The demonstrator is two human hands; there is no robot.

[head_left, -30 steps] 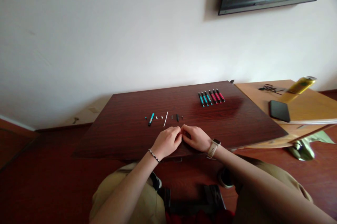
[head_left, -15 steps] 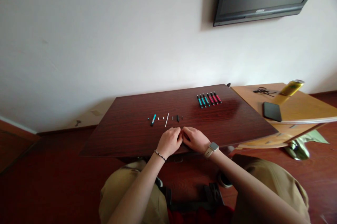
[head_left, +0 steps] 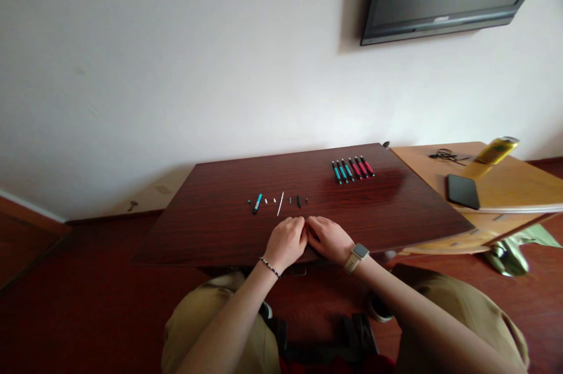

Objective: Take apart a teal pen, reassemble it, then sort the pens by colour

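At the near edge of the dark red-brown wooden desk (head_left: 211,227), both hands sit knuckle to knuckle: left hand (head_left: 285,242) w/ a beaded bracelet, right hand (head_left: 329,239) w/ a pale smartwatch on the wrist. Fingers of both are curled inward and pressed together where the hands meet, approx. clenched on something small between them; can't tell what it is, it's hidden inside the grip.

Change vs. the earlier views: very little. Hands are in the same joined pose, same spot on the desk edge; only the head cam shifted a bit, so the TV and side table slid in the view. Nothing on the desk has moved. My read: the work is fine fiddling w/ a tiny part held between the fingertips, still going on, no new piece picked up or set down.

Just past the hands at 12 o'clock lies a row of loose pen parts: a short teal pen barrel (head_left: 257,203), a thin white refill tube (head_left: 280,204), a small black cap piece (head_left: 298,201), plus tiny bits too small to tell. Further off at 1 o'clock, a neat row of assembled teal and red pens (head_left: 352,169). At 3 o'clock, on the lighter wooden side table (head_left: 519,186): a black phone (head_left: 463,191) and a yellow can (head_left: 497,150).
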